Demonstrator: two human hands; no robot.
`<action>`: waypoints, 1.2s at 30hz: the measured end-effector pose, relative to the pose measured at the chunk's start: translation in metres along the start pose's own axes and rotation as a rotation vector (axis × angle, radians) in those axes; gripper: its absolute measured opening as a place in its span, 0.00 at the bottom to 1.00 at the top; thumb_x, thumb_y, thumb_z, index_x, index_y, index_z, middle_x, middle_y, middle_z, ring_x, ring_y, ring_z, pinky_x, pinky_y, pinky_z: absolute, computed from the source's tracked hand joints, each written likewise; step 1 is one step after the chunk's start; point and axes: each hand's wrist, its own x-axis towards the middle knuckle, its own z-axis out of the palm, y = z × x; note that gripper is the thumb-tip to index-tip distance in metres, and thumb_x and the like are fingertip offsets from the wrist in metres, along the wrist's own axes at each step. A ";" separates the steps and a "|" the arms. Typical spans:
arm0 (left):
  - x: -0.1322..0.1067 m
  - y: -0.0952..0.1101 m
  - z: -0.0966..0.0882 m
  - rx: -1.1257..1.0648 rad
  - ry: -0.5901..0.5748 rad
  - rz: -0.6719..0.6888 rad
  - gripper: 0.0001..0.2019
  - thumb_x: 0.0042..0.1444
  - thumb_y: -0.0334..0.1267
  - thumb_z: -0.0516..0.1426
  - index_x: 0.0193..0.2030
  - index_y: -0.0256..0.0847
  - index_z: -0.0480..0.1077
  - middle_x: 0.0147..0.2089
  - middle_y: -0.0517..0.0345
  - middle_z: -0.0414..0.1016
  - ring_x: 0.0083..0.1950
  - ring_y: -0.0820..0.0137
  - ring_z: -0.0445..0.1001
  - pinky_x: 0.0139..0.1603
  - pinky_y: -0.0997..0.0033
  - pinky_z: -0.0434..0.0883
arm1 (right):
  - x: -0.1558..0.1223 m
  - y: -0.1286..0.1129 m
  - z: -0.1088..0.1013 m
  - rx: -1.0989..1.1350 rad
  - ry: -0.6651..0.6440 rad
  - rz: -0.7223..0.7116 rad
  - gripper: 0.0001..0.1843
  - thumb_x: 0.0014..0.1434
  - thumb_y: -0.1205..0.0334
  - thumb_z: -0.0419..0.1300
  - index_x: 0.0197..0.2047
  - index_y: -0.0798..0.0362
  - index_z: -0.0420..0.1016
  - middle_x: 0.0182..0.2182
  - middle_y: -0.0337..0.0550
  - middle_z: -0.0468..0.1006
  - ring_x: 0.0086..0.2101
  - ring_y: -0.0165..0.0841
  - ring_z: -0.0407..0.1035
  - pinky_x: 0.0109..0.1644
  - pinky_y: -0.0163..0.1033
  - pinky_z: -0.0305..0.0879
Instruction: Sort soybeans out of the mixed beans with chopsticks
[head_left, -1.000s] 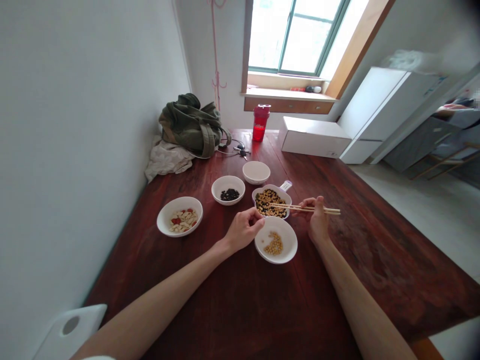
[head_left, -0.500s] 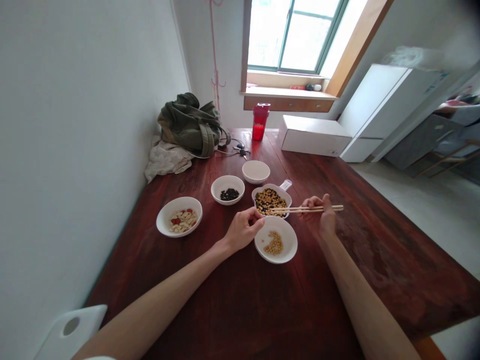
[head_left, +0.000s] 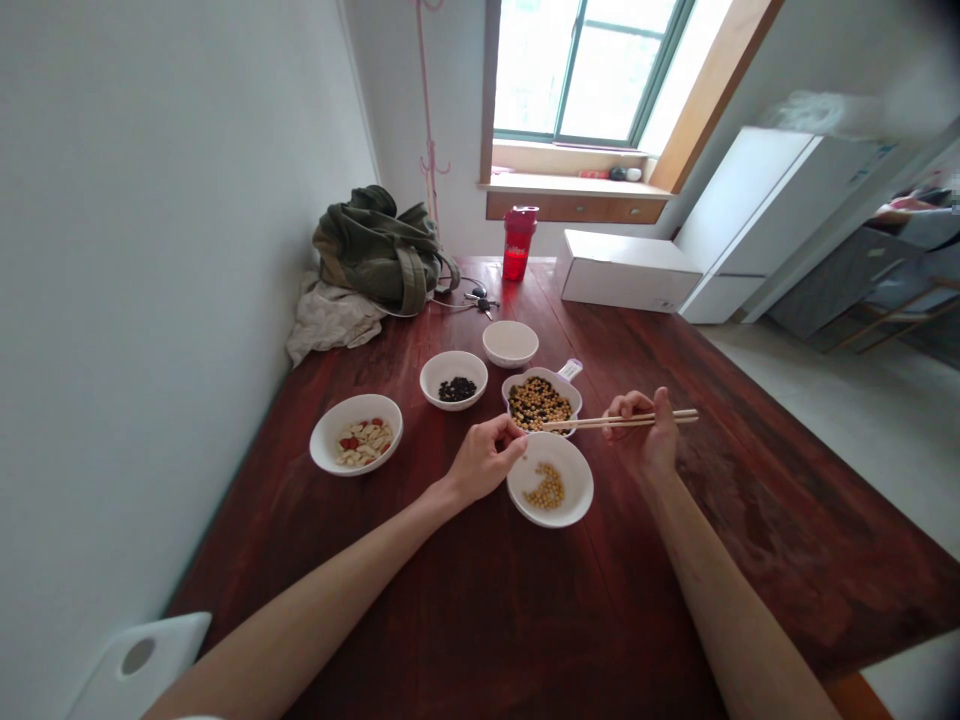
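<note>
My right hand holds a pair of wooden chopsticks lying nearly level. Their tips are over the near edge of a handled dish of mixed yellow and black beans. Fingers of my left hand are closed at the left rim of a white bowl. Yellow soybeans lie in that bowl. Whether the chopstick tips pinch a bean is too small to tell. Beyond my left hand stands a white bowl with black beans.
At left is a white bowl with pale and red pieces. A further white bowl stands behind the dish. Toward the far end are a green bag, keys, a red shaker bottle and a white box.
The chopsticks have drawn slightly to the right and nearer me, their tips now at the dish's near edge. My left hand and the bowls stay put.
</note>
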 end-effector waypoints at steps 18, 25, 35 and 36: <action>0.000 0.001 -0.001 0.007 -0.003 -0.001 0.11 0.63 0.43 0.57 0.37 0.37 0.74 0.30 0.58 0.76 0.30 0.72 0.71 0.32 0.74 0.65 | -0.016 0.008 0.025 -0.716 -0.111 -0.139 0.21 0.62 0.45 0.64 0.26 0.53 0.77 0.19 0.36 0.69 0.22 0.28 0.60 0.24 0.35 0.53; 0.000 0.000 -0.002 0.021 -0.017 0.007 0.11 0.61 0.43 0.60 0.37 0.36 0.75 0.32 0.56 0.78 0.31 0.72 0.72 0.31 0.74 0.65 | -0.010 0.001 0.015 -0.428 0.019 -0.058 0.34 0.64 0.32 0.53 0.24 0.53 0.78 0.19 0.43 0.74 0.18 0.29 0.64 0.19 0.34 0.57; -0.001 0.000 -0.002 0.003 -0.060 0.025 0.09 0.59 0.39 0.61 0.34 0.35 0.73 0.33 0.54 0.79 0.32 0.71 0.72 0.33 0.74 0.66 | -0.002 -0.002 0.001 -0.343 -0.067 0.116 0.37 0.61 0.27 0.51 0.24 0.53 0.77 0.18 0.42 0.72 0.17 0.29 0.64 0.18 0.33 0.58; -0.001 0.000 -0.002 -0.004 -0.063 0.027 0.08 0.59 0.39 0.61 0.34 0.35 0.73 0.34 0.54 0.79 0.33 0.71 0.72 0.33 0.74 0.66 | -0.002 -0.001 0.000 -0.343 -0.069 0.119 0.37 0.61 0.27 0.51 0.24 0.53 0.77 0.18 0.42 0.72 0.17 0.29 0.64 0.18 0.33 0.58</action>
